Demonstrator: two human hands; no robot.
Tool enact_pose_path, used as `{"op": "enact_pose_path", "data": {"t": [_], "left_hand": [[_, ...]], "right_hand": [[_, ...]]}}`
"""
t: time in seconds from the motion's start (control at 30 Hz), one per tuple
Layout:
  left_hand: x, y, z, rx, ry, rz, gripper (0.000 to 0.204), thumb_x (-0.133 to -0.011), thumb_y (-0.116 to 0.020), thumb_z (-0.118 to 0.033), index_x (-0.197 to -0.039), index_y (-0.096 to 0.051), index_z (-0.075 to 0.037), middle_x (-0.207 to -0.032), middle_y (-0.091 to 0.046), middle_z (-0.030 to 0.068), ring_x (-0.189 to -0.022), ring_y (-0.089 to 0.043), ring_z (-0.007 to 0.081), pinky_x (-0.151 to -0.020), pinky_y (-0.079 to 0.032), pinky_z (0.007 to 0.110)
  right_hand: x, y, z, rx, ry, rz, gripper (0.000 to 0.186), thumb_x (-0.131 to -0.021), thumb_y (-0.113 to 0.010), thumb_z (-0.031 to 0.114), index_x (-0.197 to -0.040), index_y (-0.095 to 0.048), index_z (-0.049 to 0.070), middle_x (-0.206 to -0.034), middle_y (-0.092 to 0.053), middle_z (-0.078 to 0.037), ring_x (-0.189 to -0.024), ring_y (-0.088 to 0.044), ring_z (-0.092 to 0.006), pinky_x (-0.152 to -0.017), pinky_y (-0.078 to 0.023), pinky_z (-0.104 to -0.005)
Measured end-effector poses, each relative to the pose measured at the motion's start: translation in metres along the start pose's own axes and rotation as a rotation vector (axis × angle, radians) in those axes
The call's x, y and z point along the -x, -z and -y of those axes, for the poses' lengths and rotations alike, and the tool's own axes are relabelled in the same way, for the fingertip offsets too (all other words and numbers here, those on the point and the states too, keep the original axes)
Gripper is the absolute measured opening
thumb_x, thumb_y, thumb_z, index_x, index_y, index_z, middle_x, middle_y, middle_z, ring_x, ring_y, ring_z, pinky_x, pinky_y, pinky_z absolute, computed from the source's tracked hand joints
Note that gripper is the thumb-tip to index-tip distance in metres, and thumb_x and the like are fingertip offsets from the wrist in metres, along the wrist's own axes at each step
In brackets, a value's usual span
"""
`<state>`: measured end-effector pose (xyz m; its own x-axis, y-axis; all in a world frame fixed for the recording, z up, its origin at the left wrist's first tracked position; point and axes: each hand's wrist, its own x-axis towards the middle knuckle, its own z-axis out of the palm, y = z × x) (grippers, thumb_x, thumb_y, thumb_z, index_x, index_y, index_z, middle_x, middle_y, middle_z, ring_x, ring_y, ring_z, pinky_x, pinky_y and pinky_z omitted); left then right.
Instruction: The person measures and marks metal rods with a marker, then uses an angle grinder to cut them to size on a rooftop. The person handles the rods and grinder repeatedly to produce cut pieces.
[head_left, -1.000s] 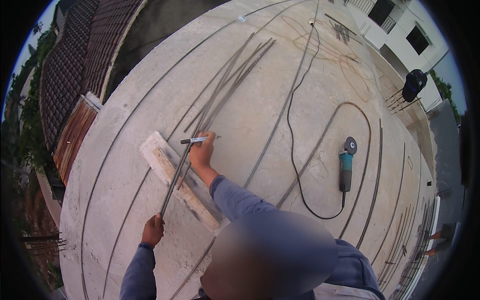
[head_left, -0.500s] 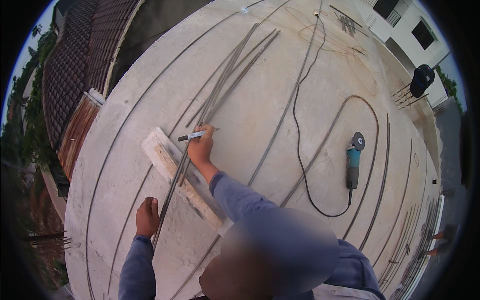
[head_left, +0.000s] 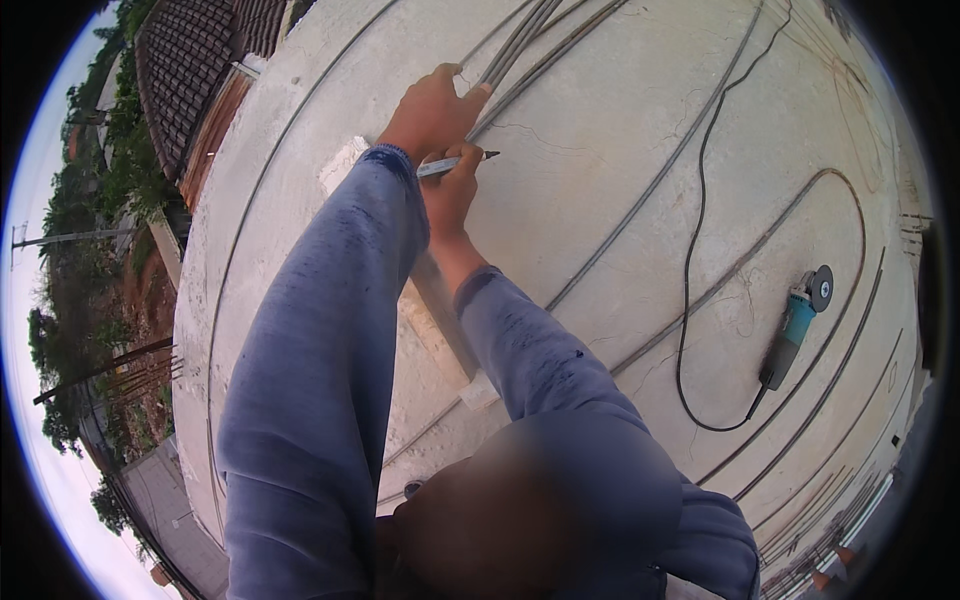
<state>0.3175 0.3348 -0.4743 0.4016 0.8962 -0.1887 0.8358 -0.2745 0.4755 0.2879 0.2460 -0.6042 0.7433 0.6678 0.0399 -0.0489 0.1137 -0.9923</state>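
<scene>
Head view, left hand [head_left: 432, 105]: it is reaching far forward over the concrete slab [head_left: 620, 180], palm down, fingers spread and resting on a bundle of steel rods [head_left: 520, 40]; the grip is lying flat on the rods rather than closing round them.
Head view, right hand [head_left: 450, 190]: it is sitting just behind the left hand, its grip closing round a marker pen [head_left: 455, 163] with fingers curling over the barrel.
Marker pen: it is lying roughly level in the right hand, its dark tip pointing to the right, just past the left hand and near the rods.
Steel rods: the bundle is running diagonally up toward the top edge; more single rods are lying in long bending lines across the slab.
Pale block [head_left: 440, 320]: it is lying on the slab under both forearms, mostly hidden by the blue sleeves.
Angle grinder [head_left: 795, 325]: it is lying well apart to the right, teal body, disc end upward, its black cable [head_left: 690, 250] looping across the slab.
Surroundings: a tiled roof [head_left: 185, 60] and trees are showing beyond the slab's left edge.
</scene>
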Motion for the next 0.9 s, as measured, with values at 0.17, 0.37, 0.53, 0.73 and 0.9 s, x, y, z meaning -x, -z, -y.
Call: {"op": "enact_pose_path", "data": {"t": [0.17,0.37,0.53,0.73,0.9], "left_hand": [[-0.054,-0.056,-0.008,-0.125,0.157,0.11,0.082,-0.102,-0.067,-0.055,-0.147,-0.059,0.013,-0.138,-0.07,0.0352,-0.13,-0.07,0.0458,-0.112,-0.054,0.049],[-0.089,-0.08,0.034,-0.234,0.043,-0.045,0.076,-0.106,-0.06,-0.067,-0.105,-0.073,0.008,-0.09,-0.076,0.0287,-0.096,-0.078,0.0452,-0.087,-0.059,0.052],[-0.085,-0.09,0.022,-0.335,0.057,-0.084,0.076,-0.107,-0.058,-0.067,-0.103,-0.072,0.007,-0.102,-0.076,0.0334,-0.105,-0.075,0.0504,-0.093,-0.057,0.054],[-0.08,-0.089,0.023,-0.37,0.026,-0.134,0.079,-0.106,-0.055,-0.069,-0.108,-0.075,0.007,-0.102,-0.078,0.0295,-0.101,-0.076,0.0464,-0.093,-0.058,0.052],[-0.069,-0.09,0.006,-0.287,-0.02,-0.208,0.064,-0.11,-0.06,-0.052,-0.097,-0.072,0.01,-0.094,-0.071,0.0398,-0.098,-0.072,0.0558,-0.085,-0.054,0.058]], "right_hand": [[0.001,0.0,-0.006,-0.09,0.041,-0.016,0.036,-0.099,-0.077,0.017,-0.123,-0.052,0.007,-0.107,-0.065,-0.017,-0.096,-0.07,-0.0402,-0.083,-0.059,-0.0474],[-0.003,0.005,-0.006,-0.078,0.049,0.003,0.045,-0.099,-0.075,0.027,-0.132,-0.053,0.007,-0.107,-0.068,-0.016,-0.096,-0.074,-0.042,-0.074,-0.06,-0.0509],[0.01,0.042,0.003,-0.033,-0.071,0.202,0.049,-0.097,-0.078,0.032,-0.135,-0.056,0.011,-0.112,-0.066,-0.017,-0.094,-0.074,-0.0415,-0.076,-0.061,-0.0525],[0.105,0.129,0.051,0.036,0.206,0.644,0.027,-0.102,-0.075,0.035,-0.115,-0.072,0.011,-0.109,-0.065,-0.014,-0.093,-0.073,-0.0307,-0.077,-0.062,-0.0471],[0.149,0.121,0.057,0.194,0.398,0.881,0.026,-0.098,-0.073,0.026,-0.116,-0.073,0.007,-0.107,-0.066,-0.014,-0.093,-0.073,-0.0264,-0.076,-0.061,-0.0417]]}}
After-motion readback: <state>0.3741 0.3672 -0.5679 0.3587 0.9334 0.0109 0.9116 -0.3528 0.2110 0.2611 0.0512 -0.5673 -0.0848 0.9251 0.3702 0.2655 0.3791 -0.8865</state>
